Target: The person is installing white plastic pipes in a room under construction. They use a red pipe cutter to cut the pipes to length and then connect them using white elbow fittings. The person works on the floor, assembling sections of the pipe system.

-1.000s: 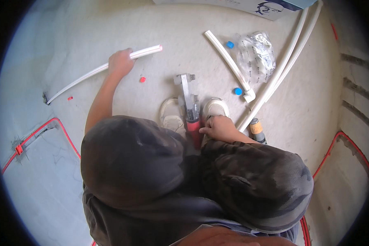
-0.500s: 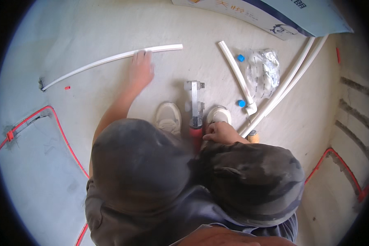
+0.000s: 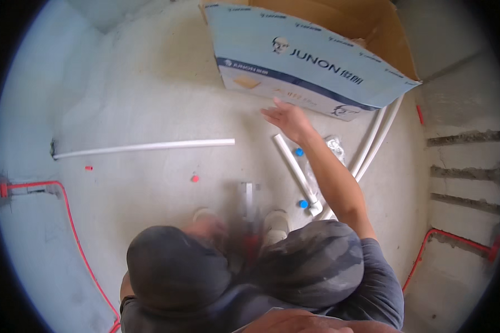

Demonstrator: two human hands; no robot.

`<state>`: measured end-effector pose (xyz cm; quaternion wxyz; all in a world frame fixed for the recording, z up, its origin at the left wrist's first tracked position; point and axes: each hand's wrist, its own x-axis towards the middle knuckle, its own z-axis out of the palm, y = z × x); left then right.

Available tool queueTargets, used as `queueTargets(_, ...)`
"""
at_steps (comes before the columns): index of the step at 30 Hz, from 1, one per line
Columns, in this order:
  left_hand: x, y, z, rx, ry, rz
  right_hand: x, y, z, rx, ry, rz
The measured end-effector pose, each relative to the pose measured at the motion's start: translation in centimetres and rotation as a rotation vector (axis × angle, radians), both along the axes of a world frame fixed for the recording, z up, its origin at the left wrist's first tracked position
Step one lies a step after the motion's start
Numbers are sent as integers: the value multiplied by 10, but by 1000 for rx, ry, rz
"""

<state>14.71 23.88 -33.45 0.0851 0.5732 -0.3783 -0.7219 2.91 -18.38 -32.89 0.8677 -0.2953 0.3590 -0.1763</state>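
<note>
My right hand (image 3: pixel 288 119) reaches forward over the floor, fingers stretched out and holding nothing, close to the lower front of a cardboard box (image 3: pixel 316 50). Whether it touches the box I cannot tell. My left hand (image 3: pixel 205 227) is a blur beside my left knee and shoe. Between my shoes stands a pipe-welding tool (image 3: pixel 248 197) with a metal heating plate and a red handle, partly smeared. A white plastic pipe (image 3: pixel 150 146) lies to the left. Under my right forearm is a shorter white pipe (image 3: pixel 291 164) with an elbow fitting (image 3: pixel 315 208) at its near end.
Two blue caps (image 3: pixel 303 204) and a clear plastic bag (image 3: pixel 334 147) lie by the short pipe. Long white pipes (image 3: pixel 372 141) run beneath the box's right side. A small red piece (image 3: pixel 195 178) is on the floor. Red conduit (image 3: pixel 69 213) lines the left wall.
My left hand has left the long white pipe and come back toward my knee. My right hand has swung forward from my right shoe toward the box. The view has tilted up, showing more box.
</note>
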Motion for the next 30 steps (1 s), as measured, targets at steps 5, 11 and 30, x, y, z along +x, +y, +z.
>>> queueTargets(5,-56,-3,-11,337,322,-50,61,-31,-44,-247,-95,-20)
queueTargets(11,-84,-3,-23,445,587,-12,89,-37,-55,-46,-194,-240)
queueTargets(30,-104,29,-61,364,708,170,54,-77,-21,-639,108,131)
